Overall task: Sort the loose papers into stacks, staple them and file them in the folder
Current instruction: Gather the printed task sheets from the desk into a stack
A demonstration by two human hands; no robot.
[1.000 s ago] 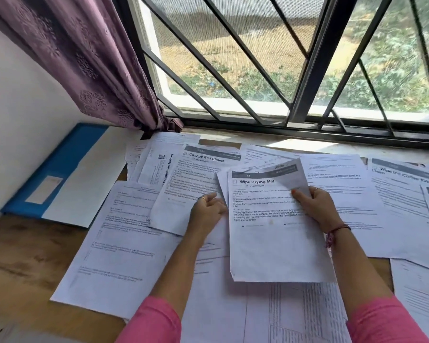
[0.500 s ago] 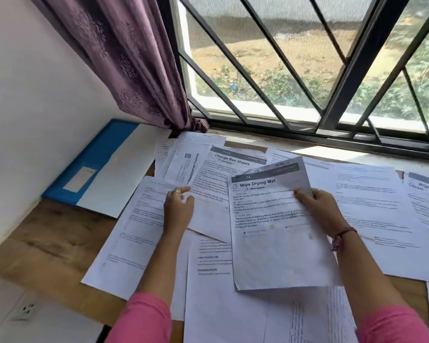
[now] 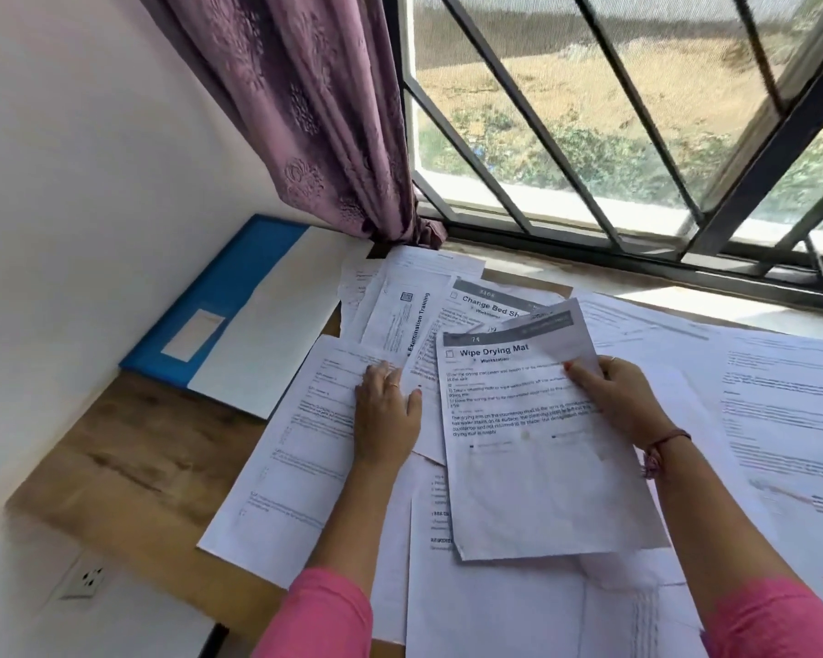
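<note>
Papers (image 3: 614, 334) overlapping across worktop (image 3: 134, 472); bare wood only at left edge.
Right hand (image 3: 623, 401) pinching "Wipe Drying Mat" sheet (image 3: 538, 467); left hand (image 3: 386, 410) flat, fingers straight, on left sheet (image 3: 305, 458). Blue folder (image 3: 229, 301) against wall.

Scattered papers (image 3: 775, 410), blue folder (image 3: 219, 296) leftward

Barred window (image 3: 637, 135), purple curtain (image 3: 314, 111)

wooden table (image 3: 129, 472) | loose papers (image 3: 305, 467) spread over it | blue folder (image 3: 219, 296) at left
</note>
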